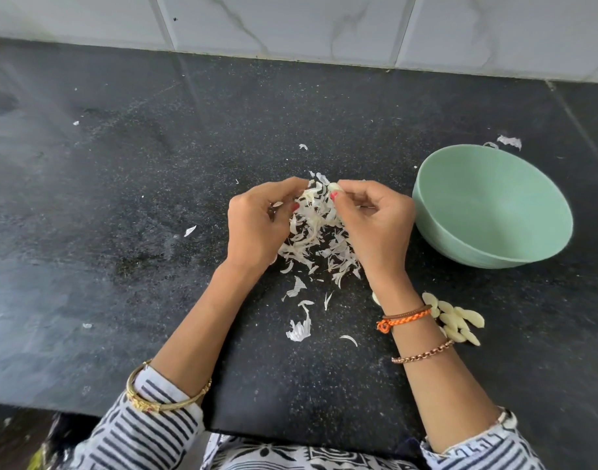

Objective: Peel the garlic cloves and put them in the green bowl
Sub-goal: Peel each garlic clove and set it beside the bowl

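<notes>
Black speckled stone desk (155,198), white marbled wall tiles (291,25) behind it. Both my hands worked above a heap of papery skins (319,245) near the middle.

Left hand (257,225): fingers curled, pinching a tuft of loose skin at the top of the heap. Right hand (375,218): fingers curled, thumb and forefinger pinching a small pale garlic clove (335,188), just across from the left fingertips. The two hands nearly met there.

Step in hand, as I judged it: stripping the last skin from this clove. It looked mostly bare, but I could not tell how much skin still clung, as my fingers covered most of it.

Green bowl (494,212) stood on the desk just right of my right hand. What showed of its inside held nothing; the near wall hid the part of the floor closest to me. Peeled cloves (460,322) lay in a small pile on the desk beside my right wrist, partly under the forearm, so no count was possible. One more pale piece (375,297) peeked out left of that wrist.

Next move, by my reckoning: pull the skin free, then carry the clove right, over the rim, and release. The pile by the wrist also awaited transfer.

Whether unpeeled cloves remained under the skins was not visible.
</notes>
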Demonstrator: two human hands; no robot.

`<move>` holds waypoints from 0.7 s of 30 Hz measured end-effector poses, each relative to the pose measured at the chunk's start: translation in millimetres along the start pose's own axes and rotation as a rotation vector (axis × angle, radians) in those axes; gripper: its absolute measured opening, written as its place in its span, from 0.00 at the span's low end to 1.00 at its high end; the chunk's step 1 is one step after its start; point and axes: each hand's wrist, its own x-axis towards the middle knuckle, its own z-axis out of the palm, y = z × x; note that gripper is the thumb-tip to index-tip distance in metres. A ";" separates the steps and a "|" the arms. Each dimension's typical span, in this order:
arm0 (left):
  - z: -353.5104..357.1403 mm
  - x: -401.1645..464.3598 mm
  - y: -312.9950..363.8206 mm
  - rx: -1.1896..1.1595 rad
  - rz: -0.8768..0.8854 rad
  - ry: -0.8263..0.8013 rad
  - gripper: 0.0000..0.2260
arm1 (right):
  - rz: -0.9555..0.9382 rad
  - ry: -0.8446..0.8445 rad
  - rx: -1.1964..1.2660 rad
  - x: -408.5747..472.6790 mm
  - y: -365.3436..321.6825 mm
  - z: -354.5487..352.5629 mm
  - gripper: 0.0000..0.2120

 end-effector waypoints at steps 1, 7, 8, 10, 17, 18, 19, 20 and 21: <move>-0.1 0.5 0.8 0.000 0.004 0.012 0.12 | 0.001 0.003 0.009 0.6 -0.4 0.0 0.09; 0.4 0.2 1.5 -0.068 -0.094 -0.064 0.10 | -0.049 -0.046 -0.062 2.2 0.2 0.6 0.14; 1.1 -0.6 1.6 -0.038 -0.054 -0.070 0.10 | -0.070 -0.053 -0.109 1.8 0.0 1.5 0.13; 2.8 -2.4 2.3 0.029 0.003 -0.066 0.11 | -0.109 -0.070 -0.167 -1.0 -0.8 2.8 0.10; 4.2 -3.1 6.2 0.110 -0.025 -0.076 0.10 | -0.184 -0.059 -0.260 -2.6 -5.2 0.9 0.03; 4.9 -3.5 6.3 0.116 -0.030 -0.071 0.10 | -0.181 -0.063 -0.259 -3.7 -5.0 -1.7 0.03; 5.4 -3.9 6.3 0.116 -0.038 -0.071 0.10 | -0.180 -0.068 -0.261 -6.4 -4.2 -5.4 0.03; 5.7 -4.2 6.2 0.101 -0.051 -0.073 0.09 | -0.194 -0.070 -0.281 -11.0 -3.3 -9.9 0.03; 5.8 -3.7 5.7 0.069 -0.068 -0.076 0.10 | -0.227 -0.064 -0.322 -16.7 -2.9 -14.5 0.02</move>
